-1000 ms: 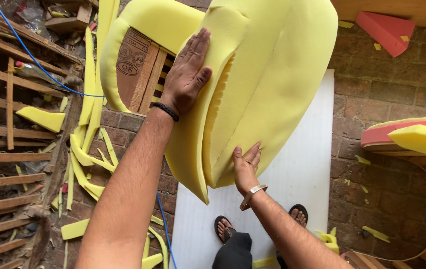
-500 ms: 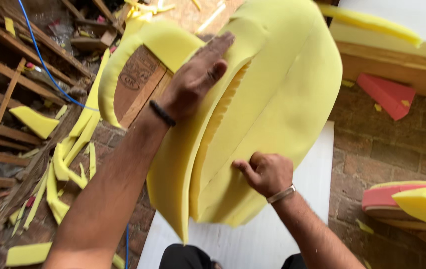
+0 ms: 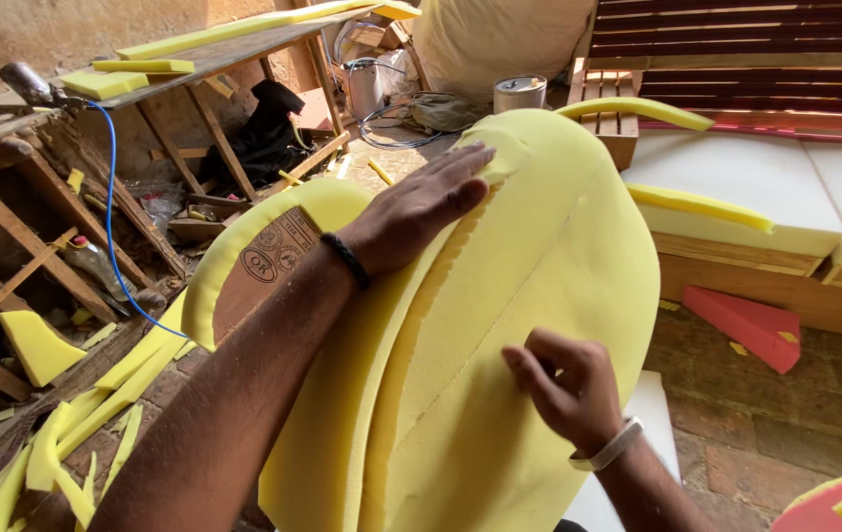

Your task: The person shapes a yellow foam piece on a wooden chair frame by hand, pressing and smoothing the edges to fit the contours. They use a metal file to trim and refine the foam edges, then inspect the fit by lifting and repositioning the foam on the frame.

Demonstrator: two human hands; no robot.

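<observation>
A big rounded pad of thick yellow foam (image 3: 529, 296) stands upright in front of me, made of layered sheets with a seam down its face. My left hand (image 3: 421, 207), with a black band on the wrist, lies flat with fingers spread over the pad's top left edge. My right hand (image 3: 564, 384), with a pale bracelet, has its fingers curled against the lower face of the foam, pinching at the surface. Behind the pad a curved plywood panel (image 3: 263, 266) edged in yellow foam shows.
Yellow foam offcuts (image 3: 76, 433) litter the brick floor at left beside wooden frames (image 3: 7, 266) and a blue cable (image 3: 111, 227). White foam slabs (image 3: 746, 177) lie on a wooden frame at right, with a red foam wedge (image 3: 746, 325) below. A tin can (image 3: 519, 94) stands behind.
The view has tilted up from the floor to the workshop. The foam pad now stands more upright. My right hand has moved from the pad's lower edge up onto its face.
</observation>
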